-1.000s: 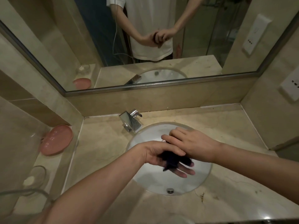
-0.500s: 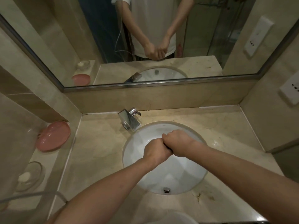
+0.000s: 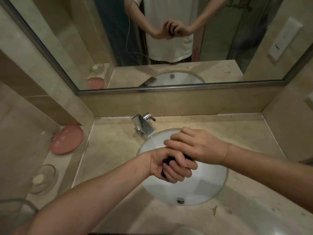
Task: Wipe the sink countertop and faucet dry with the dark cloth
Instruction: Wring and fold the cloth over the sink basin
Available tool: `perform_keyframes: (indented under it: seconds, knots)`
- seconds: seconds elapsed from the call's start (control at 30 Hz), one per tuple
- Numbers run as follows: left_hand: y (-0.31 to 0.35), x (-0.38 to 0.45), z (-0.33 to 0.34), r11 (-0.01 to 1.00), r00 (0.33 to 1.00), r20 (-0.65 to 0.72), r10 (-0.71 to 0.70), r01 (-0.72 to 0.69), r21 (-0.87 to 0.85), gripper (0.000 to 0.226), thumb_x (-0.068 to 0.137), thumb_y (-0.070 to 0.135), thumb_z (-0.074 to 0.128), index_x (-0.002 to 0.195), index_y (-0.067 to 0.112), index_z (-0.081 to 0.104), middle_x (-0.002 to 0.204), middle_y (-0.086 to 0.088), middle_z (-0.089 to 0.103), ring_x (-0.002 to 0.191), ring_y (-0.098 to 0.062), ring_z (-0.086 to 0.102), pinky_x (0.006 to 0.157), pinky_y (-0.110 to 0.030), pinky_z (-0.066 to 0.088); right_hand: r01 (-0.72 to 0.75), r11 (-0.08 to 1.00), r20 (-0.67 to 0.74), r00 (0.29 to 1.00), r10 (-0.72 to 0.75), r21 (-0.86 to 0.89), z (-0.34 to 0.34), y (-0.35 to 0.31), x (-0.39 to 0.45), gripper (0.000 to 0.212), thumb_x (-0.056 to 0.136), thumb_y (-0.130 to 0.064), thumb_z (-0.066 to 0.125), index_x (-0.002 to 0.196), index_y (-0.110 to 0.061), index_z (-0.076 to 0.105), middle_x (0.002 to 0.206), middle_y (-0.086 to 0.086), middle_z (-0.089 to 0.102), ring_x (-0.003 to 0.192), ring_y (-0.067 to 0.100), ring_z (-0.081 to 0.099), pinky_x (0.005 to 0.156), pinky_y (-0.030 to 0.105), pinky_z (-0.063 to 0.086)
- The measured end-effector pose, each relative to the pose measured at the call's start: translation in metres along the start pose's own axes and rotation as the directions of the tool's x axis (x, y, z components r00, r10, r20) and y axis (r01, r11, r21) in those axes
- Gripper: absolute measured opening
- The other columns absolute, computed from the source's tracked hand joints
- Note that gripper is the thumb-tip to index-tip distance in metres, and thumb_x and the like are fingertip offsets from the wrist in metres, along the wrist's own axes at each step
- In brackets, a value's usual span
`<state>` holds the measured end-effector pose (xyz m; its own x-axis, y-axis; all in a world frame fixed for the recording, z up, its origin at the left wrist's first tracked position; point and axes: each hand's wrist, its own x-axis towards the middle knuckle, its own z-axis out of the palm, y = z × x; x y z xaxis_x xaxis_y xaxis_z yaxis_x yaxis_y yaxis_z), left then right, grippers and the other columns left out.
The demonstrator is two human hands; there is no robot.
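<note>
Hands no longer fist to fist, left hand (image 3: pixel 171 167) gripping dark cloth (image 3: pixel 165 164), right hand (image 3: pixel 198 146) curled over it

Faucet (image 3: pixel 144 125) behind sink (image 3: pixel 194 189), dish (image 3: pixel 67 139) far left.

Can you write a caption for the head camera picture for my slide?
Both hands squeeze a dark cloth over the white sink, beside the faucet.

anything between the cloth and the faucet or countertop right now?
Nothing visible. The dark cloth is bunched in the left hand, with the right hand over it, above the sink basin. The faucet sits behind the basin, and the countertop around it shows no objects in the path.
</note>
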<state>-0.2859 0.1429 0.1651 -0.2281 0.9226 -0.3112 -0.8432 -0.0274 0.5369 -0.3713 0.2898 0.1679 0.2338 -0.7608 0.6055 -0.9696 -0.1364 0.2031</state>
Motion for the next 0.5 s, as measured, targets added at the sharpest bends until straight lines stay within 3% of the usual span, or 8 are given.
perform_keyframes:
  seconds: [0.07,0.13,0.2,0.27,0.33,0.4,0.5]
  knots:
    - [0.006,-0.005,0.002,1.0,0.97,-0.242,-0.012,0.017,0.02,0.03,0.083,0.014,0.062,0.06,0.026,0.046,0.047,0.012,0.032,0.036,-0.004,0.021,0.036,-0.014,0.016,-0.014,0.998,0.153,0.988,0.024,-0.061,-0.005,0.006,0.003,0.022,0.09,-0.008,0.063,0.111,-0.008,0.061,0.081,0.003,0.06,0.062,0.02,0.053,0.043,0.029,0.036]
    - [0.012,-0.007,0.002,0.986,0.847,-0.532,-0.013,0.098,0.132,0.033,0.085,0.012,0.055,0.06,0.025,0.037,0.047,0.01,0.032,0.035,-0.003,0.02,0.036,-0.016,0.012,-0.095,0.994,0.319,0.942,0.105,-0.047,-0.003,0.012,0.003,0.023,0.071,-0.009,0.077,0.089,-0.009,0.064,0.067,0.002,0.055,0.048,0.021,0.051,0.038,0.026,0.022]
    - [0.017,-0.007,-0.002,0.956,0.71,-0.705,0.014,0.198,0.218,0.038,0.087,0.011,0.057,0.058,0.025,0.036,0.048,0.007,0.031,0.038,-0.006,0.018,0.041,-0.02,0.008,-0.179,0.982,0.479,0.858,0.184,-0.056,0.003,0.017,0.007,0.033,0.054,-0.013,0.085,0.073,-0.011,0.058,0.056,0.0,0.053,0.036,0.023,0.048,0.04,0.022,0.012]
    - [0.021,-0.004,-0.008,0.901,0.591,-0.804,0.069,0.31,0.305,0.031,0.086,0.011,0.061,0.064,0.022,0.041,0.05,0.006,0.033,0.042,-0.01,0.018,0.044,-0.023,0.01,-0.192,0.975,0.62,0.754,0.218,-0.11,0.009,0.02,0.014,0.033,0.055,-0.016,0.083,0.075,-0.014,0.057,0.058,-0.001,0.059,0.041,0.025,0.055,0.042,0.021,0.009]
    - [0.021,0.001,-0.016,0.824,0.453,-0.872,0.185,0.412,0.388,0.017,0.079,0.012,0.064,0.074,0.017,0.048,0.048,0.005,0.037,0.044,-0.014,0.022,0.046,-0.024,0.014,-0.18,0.966,0.766,0.589,0.258,-0.187,0.013,0.022,0.024,0.021,0.077,-0.018,0.07,0.094,-0.016,0.06,0.081,0.0,0.07,0.069,0.027,0.067,0.049,0.028,0.025]
    - [0.016,0.01,-0.03,0.786,0.297,-0.903,0.309,0.455,0.419,0.011,0.074,0.012,0.065,0.074,0.013,0.054,0.047,0.005,0.043,0.045,-0.017,0.032,0.046,-0.022,0.022,-0.169,0.957,0.84,0.46,0.287,-0.235,0.019,0.024,0.03,0.019,0.086,-0.018,0.059,0.105,-0.016,0.063,0.096,0.003,0.072,0.085,0.028,0.068,0.061,0.03,0.034]
    - [0.007,0.024,-0.048,0.73,0.111,-0.905,0.411,0.555,0.399,0.016,0.076,0.023,0.067,0.09,0.016,0.068,0.068,0.003,0.066,0.062,-0.02,0.06,0.056,-0.03,0.041,-0.217,0.934,0.873,0.345,0.345,-0.283,0.036,0.026,0.03,0.012,0.086,-0.016,0.059,0.096,-0.016,0.064,0.094,0.004,0.07,0.075,0.027,0.058,0.063,0.029,0.039]
